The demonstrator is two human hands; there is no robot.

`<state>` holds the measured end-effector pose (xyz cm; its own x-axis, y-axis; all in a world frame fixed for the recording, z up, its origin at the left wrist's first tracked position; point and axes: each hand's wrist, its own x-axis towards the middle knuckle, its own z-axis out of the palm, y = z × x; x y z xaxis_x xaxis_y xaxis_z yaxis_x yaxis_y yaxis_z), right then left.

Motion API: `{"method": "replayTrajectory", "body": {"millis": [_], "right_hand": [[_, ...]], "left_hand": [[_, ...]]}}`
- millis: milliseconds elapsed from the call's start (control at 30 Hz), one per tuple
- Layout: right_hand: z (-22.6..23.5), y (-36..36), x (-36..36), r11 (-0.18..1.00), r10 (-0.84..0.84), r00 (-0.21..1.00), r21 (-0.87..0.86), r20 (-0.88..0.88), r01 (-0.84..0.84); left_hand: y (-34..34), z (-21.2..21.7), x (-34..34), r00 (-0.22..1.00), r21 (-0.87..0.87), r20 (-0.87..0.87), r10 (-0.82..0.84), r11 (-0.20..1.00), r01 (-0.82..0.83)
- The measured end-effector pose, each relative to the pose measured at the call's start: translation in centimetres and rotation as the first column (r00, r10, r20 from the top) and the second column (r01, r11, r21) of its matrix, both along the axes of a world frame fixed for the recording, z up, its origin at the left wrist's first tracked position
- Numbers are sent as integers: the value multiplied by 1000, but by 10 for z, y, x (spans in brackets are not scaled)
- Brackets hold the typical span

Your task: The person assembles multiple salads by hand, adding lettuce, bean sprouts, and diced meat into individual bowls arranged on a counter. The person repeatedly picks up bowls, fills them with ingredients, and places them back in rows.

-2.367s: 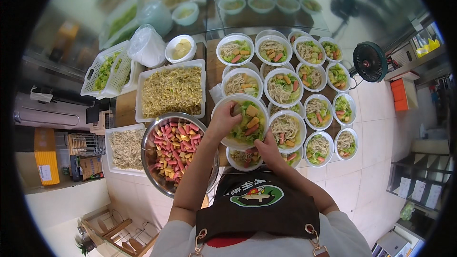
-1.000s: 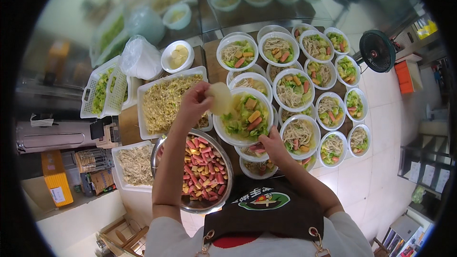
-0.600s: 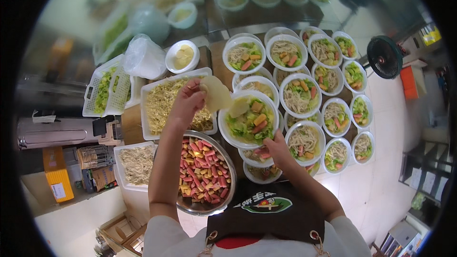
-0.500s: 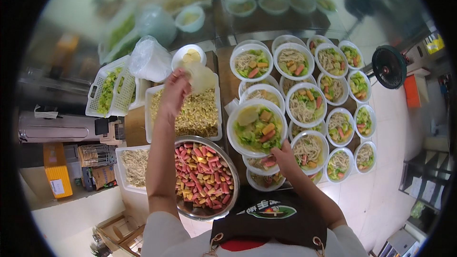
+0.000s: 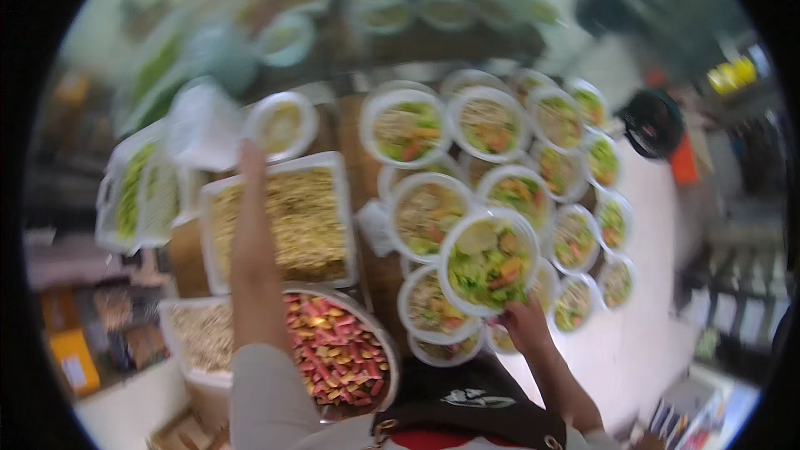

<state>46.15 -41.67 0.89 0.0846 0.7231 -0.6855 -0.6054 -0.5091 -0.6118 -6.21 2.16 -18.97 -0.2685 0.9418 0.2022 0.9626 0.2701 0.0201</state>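
Right grip (image 5: 523, 322) clamps a bowl (image 5: 443, 263) of lettuce (image 5: 470, 280); left grip (image 5: 252, 162), near a dish (image 5: 307, 128) of slices (image 5: 281, 127), is too blurred to tell.

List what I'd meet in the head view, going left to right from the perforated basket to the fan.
White perforated basket → plastic-wrapped white bundle → small bowl of pale slices → lettuce bowl held in the right hand → dark fan.

A dark fan (image 5: 652, 123) is seen at the right, near an orange box (image 5: 686, 158); at lower left, through blur, what seems a yellow carton (image 5: 73, 362) is shown.
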Motion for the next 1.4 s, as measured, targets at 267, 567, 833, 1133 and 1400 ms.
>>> {"method": "replayTrajectory", "body": {"millis": [267, 567, 833, 1133, 1400], "right_hand": [[-32, -24, 150, 911, -408, 899, 131, 162, 390], [-97, 14, 213, 847, -532, 837, 81, 126, 526], [-136, 11, 228, 880, -469, 858, 24, 207, 475], [10, 36, 58, 972, -63, 785, 216, 616, -92], [-26, 55, -68, 946, 223, 944, 181, 242, -270]], "left_hand": [[15, 16, 59, 956, -174, 291, 46, 985, 6], [54, -10, 26, 807, -286, 579, 119, 956, 64], [18, 40, -4, 140, 6, 989, -42, 969, 246], [-150, 211, 121, 136, 92, 985, -107, 990, 111], [-320, 195, 182, -144, -54, 977, 157, 835, 547]]}}
